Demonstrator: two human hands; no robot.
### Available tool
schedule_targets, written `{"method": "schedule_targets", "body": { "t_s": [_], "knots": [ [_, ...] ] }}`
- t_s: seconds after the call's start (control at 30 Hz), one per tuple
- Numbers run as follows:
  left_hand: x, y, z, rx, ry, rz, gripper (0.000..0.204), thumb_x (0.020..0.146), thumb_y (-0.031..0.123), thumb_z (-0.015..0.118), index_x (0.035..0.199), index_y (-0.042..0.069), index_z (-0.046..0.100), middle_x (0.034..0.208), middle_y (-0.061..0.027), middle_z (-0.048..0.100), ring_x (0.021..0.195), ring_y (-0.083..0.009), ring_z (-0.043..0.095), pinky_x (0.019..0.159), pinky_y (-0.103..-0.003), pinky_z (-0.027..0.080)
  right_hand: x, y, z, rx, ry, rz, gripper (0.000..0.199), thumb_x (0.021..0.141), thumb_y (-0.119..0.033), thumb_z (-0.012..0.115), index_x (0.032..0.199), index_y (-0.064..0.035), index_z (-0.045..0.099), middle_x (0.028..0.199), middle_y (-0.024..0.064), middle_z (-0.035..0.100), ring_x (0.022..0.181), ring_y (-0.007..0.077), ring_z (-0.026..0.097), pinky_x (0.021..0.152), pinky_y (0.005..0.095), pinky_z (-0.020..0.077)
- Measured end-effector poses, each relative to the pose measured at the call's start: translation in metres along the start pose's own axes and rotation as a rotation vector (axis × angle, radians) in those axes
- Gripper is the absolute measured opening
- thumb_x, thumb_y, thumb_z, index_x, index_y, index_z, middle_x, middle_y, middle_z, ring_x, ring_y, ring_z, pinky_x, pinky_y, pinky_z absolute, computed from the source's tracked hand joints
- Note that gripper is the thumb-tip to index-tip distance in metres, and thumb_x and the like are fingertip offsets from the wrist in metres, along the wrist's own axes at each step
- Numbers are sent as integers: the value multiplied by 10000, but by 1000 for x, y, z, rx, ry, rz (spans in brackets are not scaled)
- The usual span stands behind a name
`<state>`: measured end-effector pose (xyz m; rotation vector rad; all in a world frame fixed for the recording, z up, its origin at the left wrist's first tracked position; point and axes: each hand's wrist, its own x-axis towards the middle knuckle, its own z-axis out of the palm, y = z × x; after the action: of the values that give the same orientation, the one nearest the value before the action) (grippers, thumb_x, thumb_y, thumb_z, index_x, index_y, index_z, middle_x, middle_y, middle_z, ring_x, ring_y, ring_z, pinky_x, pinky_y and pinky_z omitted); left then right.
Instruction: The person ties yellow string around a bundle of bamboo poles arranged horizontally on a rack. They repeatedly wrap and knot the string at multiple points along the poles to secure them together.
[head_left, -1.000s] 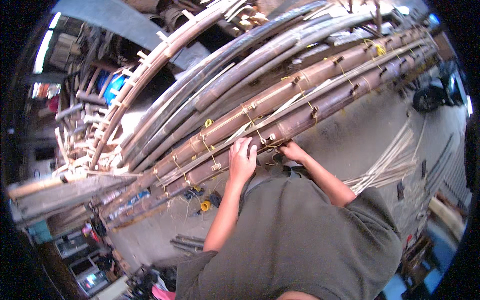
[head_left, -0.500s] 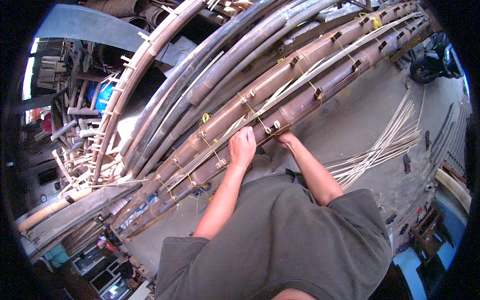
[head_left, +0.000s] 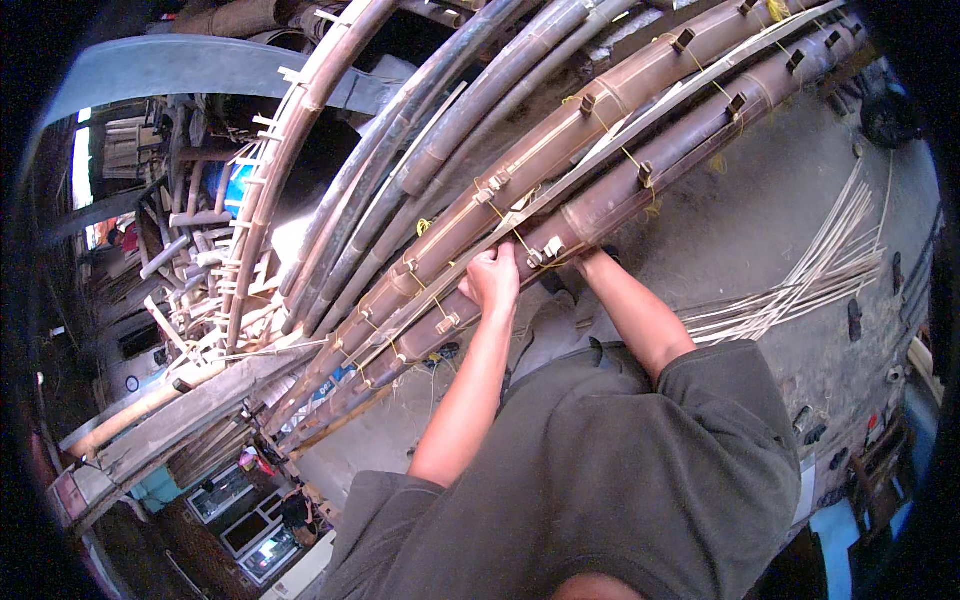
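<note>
Grey concrete floor (head_left: 760,230) fills the right of the frame, with a cluttered workshop yard darkening the left edge. Across the middle, from lower left to upper right, runs a bundle of long bamboo poles; we count two brown poles nearest us, the front pole (head_left: 640,190) and the rear pole (head_left: 560,145), with a pale flat slat (head_left: 600,160) lying between them. Beyond these lie several darker grey poles (head_left: 450,110); their exact number we cannot tell, as they overlap. Small wooden pegs (head_left: 553,247) stick out of the brown poles, and thin yellowish ties (head_left: 628,155) wrap around them at intervals. We make out at least six pegs along the visible stretch.

Our left hand (head_left: 492,280) is clenched in a fist against the front pole at mid-frame, seemingly gripping a tie or strip there, though what is inside the fist is hidden. Our right hand (head_left: 590,258) reaches under the same pole just beside a peg; only the wrist shows, so we cannot tell whether it grips anything.

At right, a loose fan of thin bamboo strips (head_left: 810,275) lies on the floor, well apart from both hands.
</note>
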<state>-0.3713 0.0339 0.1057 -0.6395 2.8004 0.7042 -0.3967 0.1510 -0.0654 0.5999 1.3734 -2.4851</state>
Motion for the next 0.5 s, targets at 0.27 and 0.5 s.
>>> {"method": "schedule_targets", "body": {
  "t_s": [0.27, 0.5],
  "knots": [
    [-23, 4, -2, -107, 199, 208, 259, 857, 319, 633, 841, 77, 724, 788, -120, 695, 773, -262, 631, 879, -374, 370, -36, -7, -21, -360, -83, -35, 320, 913, -266, 587, 1126, -30, 624, 1077, 82, 649, 963, 161, 594, 845, 339, 489],
    [-23, -17, -2, -326, 247, 507, 166, 909, 157, 614, 913, 0, 667, 870, -119, 700, 791, -184, 646, 742, -317, 499, -121, -87, -72, -992, -607, 359, 351, 927, -329, 557, 985, -9, 691, 864, 99, 703, 781, 171, 654, 735, 335, 515]
  ]
}}
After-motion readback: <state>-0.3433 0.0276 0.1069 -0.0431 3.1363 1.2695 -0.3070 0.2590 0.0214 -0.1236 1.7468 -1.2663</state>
